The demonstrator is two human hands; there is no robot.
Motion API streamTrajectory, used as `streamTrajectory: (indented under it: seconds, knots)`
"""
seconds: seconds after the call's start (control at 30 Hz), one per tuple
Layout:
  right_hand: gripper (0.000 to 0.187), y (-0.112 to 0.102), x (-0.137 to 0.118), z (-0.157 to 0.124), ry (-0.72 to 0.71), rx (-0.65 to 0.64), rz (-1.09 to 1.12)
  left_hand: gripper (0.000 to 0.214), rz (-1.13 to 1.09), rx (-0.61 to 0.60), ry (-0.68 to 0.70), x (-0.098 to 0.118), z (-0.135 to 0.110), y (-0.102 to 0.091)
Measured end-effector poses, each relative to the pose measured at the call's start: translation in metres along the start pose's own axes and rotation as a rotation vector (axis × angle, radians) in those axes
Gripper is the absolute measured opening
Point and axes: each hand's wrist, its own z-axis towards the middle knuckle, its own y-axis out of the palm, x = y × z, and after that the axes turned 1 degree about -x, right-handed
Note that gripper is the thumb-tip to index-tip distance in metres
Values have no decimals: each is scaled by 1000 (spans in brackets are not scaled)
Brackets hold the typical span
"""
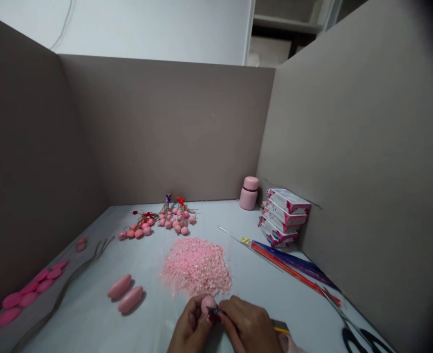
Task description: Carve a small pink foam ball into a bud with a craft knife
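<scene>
Low at the table's front edge, my left hand (pixel 190 327) is closed around a small pink ball (pixel 206 303), pinching it between thumb and fingers. My right hand (pixel 249 324) is closed beside it, pressing a thin dark pointed tool (pixel 213 310) against the ball. Just beyond the hands lies a heap of tiny pink sequins (pixel 196 267). Two oblong pink pieces (pixel 125 293) lie to the left of the heap.
Finished pink ball clusters with red ribbons (pixel 161 220) sit at the back. Flat pink ovals (pixel 31 291) and wires (pixel 73 279) lie left. A pink jar (pixel 249 192), stacked boxes (pixel 283 215), coloured sticks (pixel 293 267) and scissors (pixel 363 338) are right. Cardboard walls (pixel 165 132) enclose the table.
</scene>
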Motion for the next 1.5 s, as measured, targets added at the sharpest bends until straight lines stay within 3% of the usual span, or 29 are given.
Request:
streamTrajectory:
  seconds: [0.17,0.4,0.6,0.83,1.07,1.23,1.5]
  knots:
    - [27,1,1,1,-6,15,-72,29,42,-4,-27,1,-1,-1]
    - [28,-4,5,3,167,-15,63,30,-19,-48,4,-5,-1,-3]
    - [28,-4,-1,1,55,-61,109,29,31,-45,23,1,-2,1]
    - [29,-6,-1,2,94,-59,152,29,64,-79,10,6,-5,1]
    - [32,-9,10,4,253,-20,194,29,109,-132,67,-6,2,-6]
    - [29,-9,8,2,138,-22,207,36,-20,-143,18,-11,4,-5]
    - [27,-9,0,0,70,-38,177,30,149,-53,29,4,-2,0]
